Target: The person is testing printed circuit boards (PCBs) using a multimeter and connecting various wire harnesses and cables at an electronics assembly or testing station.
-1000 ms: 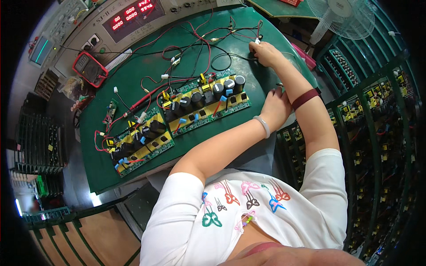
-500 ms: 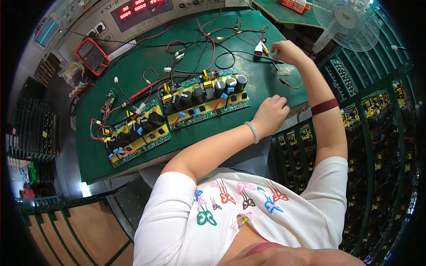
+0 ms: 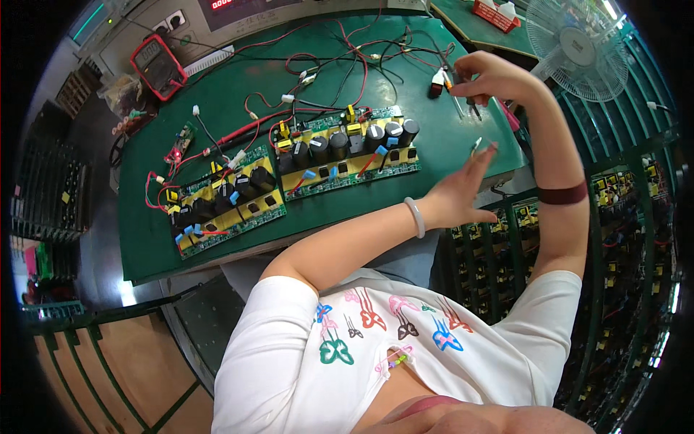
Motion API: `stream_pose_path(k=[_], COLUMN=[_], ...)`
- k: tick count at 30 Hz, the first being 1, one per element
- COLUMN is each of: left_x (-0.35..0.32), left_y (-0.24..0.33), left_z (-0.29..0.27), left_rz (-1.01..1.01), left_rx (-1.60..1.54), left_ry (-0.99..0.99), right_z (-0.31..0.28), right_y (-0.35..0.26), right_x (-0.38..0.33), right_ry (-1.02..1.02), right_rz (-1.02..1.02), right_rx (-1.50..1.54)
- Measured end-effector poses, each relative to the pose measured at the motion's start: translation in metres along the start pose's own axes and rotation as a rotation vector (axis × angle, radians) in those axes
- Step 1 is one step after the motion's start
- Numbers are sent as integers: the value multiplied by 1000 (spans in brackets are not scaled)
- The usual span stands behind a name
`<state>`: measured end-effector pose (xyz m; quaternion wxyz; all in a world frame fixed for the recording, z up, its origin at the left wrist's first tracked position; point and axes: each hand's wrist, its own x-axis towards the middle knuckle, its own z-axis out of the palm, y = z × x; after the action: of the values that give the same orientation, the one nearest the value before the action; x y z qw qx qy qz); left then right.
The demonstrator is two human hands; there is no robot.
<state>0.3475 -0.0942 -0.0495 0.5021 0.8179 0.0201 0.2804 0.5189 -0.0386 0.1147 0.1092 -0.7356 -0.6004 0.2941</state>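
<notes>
My left hand (image 3: 463,192) is just off the table's right front edge, fingers stretched and thumb apart, with nothing in it. Near its fingertips is a small pale wire end (image 3: 476,143). Farther back, my right hand (image 3: 495,78) has thumb and fingers curled round a dark slender thing, partly hidden and too unclear to name. Beside those fingers lie a white-and-dark connector (image 3: 437,82) and a thin tool with an orange part (image 3: 449,81). Two green circuit boards with black capacitors, a larger one (image 3: 347,181) and a smaller one (image 3: 235,233), lie left of my hands.
Tangled red and black leads (image 3: 347,54) cross the back of the green table (image 3: 238,79). A red multimeter (image 3: 158,66) stands at the back left, near a small board (image 3: 178,145). A fan (image 3: 577,49) and racks of boards (image 3: 622,239) are at the right.
My left hand has opened from a loose curl, its fingers spreading. My right hand has shifted slightly right and now curls around the dark thing. The whole view has tilted slightly.
</notes>
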Motion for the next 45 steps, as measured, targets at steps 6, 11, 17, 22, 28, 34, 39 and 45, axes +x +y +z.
stream_pose_path(k=[6, 11, 17, 22, 28, 34, 39, 45], left_x=[-36, -125, -239, -305, -349, -362, -366, -362], left_y=[40, 61, 79, 83, 62, 54, 37, 35], left_z=[-50, -123, -198, -231, -243, -257, -245, -247], left_rz=[-37, -57, -91, -184, -242, -128, -149, -95], left_rx=[-413, -364, 131, 531, 583, 878, 883, 937], left_ry=[-195, -286, 156, 652, 1137, 958, 1048, 1029], right_z=[-4, 26, 128, 211, 270, 307, 338, 366], right_y=[-51, -62, -141, -180, -216, -212, -208, -214], right_x=[-22, 7, 21, 44, 56, 43, 33, 36], right_ry=[59, 168, -67, -248, -316, -134, 89, 366], right_rz=[-278, -443, -668, -629, -588, -691, -960, -1142], right_rx=[638, 1046, 1344, 1335, 1227, 1052, 771, 543])
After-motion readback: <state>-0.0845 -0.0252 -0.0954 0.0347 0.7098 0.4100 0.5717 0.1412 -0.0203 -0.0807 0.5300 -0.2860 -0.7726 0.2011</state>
